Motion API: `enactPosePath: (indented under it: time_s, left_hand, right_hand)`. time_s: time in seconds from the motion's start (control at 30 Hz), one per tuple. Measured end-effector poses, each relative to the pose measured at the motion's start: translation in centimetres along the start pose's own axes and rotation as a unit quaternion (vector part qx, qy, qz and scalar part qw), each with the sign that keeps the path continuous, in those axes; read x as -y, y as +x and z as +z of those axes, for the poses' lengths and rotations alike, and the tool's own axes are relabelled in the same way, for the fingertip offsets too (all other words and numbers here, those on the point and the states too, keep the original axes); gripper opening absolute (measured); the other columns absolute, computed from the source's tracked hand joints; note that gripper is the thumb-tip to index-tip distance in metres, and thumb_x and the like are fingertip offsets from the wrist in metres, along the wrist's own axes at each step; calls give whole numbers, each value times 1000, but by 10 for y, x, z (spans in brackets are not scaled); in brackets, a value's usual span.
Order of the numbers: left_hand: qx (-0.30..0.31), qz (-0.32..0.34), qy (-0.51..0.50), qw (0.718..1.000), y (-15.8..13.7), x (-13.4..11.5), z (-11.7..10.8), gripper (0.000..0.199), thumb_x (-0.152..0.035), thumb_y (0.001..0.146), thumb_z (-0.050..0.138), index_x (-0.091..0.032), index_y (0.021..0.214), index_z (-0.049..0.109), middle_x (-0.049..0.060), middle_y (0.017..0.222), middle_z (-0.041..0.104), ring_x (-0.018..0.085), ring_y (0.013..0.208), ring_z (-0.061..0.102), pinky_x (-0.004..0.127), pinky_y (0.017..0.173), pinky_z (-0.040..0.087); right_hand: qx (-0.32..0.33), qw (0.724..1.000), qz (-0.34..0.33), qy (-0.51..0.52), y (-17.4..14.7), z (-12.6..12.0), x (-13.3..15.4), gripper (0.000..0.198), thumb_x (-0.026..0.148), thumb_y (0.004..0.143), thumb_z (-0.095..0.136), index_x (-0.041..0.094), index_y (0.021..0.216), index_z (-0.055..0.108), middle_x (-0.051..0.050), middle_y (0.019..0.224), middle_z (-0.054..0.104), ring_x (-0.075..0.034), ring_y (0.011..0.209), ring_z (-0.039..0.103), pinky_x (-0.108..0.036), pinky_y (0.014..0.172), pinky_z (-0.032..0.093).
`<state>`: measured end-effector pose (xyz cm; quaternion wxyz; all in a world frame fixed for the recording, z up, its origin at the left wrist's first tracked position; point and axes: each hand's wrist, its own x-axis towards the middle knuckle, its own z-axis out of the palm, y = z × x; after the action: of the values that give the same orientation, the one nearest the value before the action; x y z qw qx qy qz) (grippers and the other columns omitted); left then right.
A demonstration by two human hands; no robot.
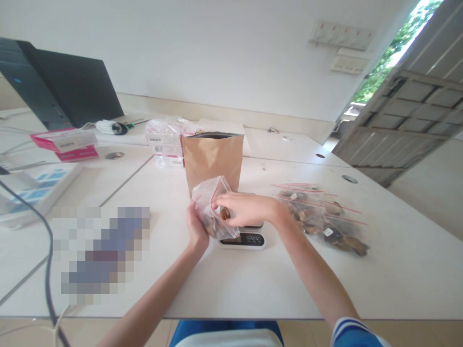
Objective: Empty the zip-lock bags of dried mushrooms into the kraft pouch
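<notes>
While the clear zip bag (206, 197) was up over part of the white scale (257, 240), L hand (198, 226) was clamped on its side & R hand (244, 207) was at its mouth, brown piece (224, 213) btwn thumb & fingers, tho couldn't tell if gripped. Kraft bag (214, 156) stood upright just behind, w/ filled zip bags (311, 217) lying on the table (390, 270) to the R.

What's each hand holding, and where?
Left hand: a clear plastic zip bag, by its left side. Right hand: seemingly a glossy brown piece, grip unclear.
</notes>
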<state>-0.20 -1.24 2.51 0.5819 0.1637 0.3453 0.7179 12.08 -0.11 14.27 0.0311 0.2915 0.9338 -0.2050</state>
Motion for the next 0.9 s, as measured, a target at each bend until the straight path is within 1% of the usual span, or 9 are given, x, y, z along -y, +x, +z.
enactPosePath:
  time_s: [0.1,0.23,0.33,0.43,0.53,0.67,0.77,0.83,0.9]
  left_hand:
    - [0,28,-3,1000,-4,-4,4,27,-41,69,55,-18,82,62,-1,69,68,20,77,66,28,72,50]
    - [29,11,9,999,-9,-14,9,25,-36,71,53,-16,82,65,2,80,72,22,89,66,30,79,49]
    - [103,-54,37,993,-15,-25,8,28,-34,72,51,-15,85,66,5,87,72,25,92,65,32,77,49]
    - [201,-127,59,969,-23,-35,0,34,-29,70,52,-17,98,65,6,91,72,25,87,65,33,70,50]
    - [242,-151,78,955,-32,-39,-12,53,-18,63,58,-20,116,58,5,101,70,23,86,65,31,68,49]
    - [233,-132,135,954,-43,-39,-23,76,-11,62,69,-25,133,43,5,109,68,20,89,64,29,73,48]
    - [218,-80,161,959,-46,-35,-27,75,-18,70,73,-27,136,39,7,119,64,22,104,61,31,85,48]
    - [205,-44,182,961,-46,-32,-29,71,-24,72,74,-27,135,41,8,122,63,24,111,58,32,88,49]
    - [183,-23,200,962,-45,-30,-31,67,-27,72,75,-26,132,45,8,122,63,25,111,59,32,86,50]
  right_hand:
    - [6,1000,-3,-14,5,6,-4,12,12,73,60,16,84,57,-8,95,61,-21,95,56,-27,78,43]
    - [-7,999,37,38,3,1,-5,13,18,72,65,17,77,53,-2,81,57,-13,70,53,-23,60,39]
    - [9,994,55,94,-2,-4,-12,12,23,74,66,16,75,56,0,74,57,-12,67,52,-22,58,38]
    - [11,989,64,129,-6,-7,-23,14,27,76,66,15,77,60,-1,77,61,-13,70,54,-23,62,40]
    - [6,985,33,171,-9,-8,-34,16,29,77,65,15,81,61,-2,80,63,-14,74,56,-24,65,41]
    - [19,948,-30,315,-6,-5,-38,17,30,78,65,15,80,57,0,80,60,-12,74,56,-25,69,43]
    - [48,924,-48,376,0,1,-35,19,30,76,66,16,82,56,0,80,60,-11,74,55,-24,67,43]
    - [39,931,-30,363,6,6,-32,19,30,76,66,16,87,57,-1,82,59,-11,74,54,-23,64,42]
    - [5,945,-3,328,10,10,-29,21,26,73,67,17,88,55,1,81,56,-10,71,51,-22,61,41]
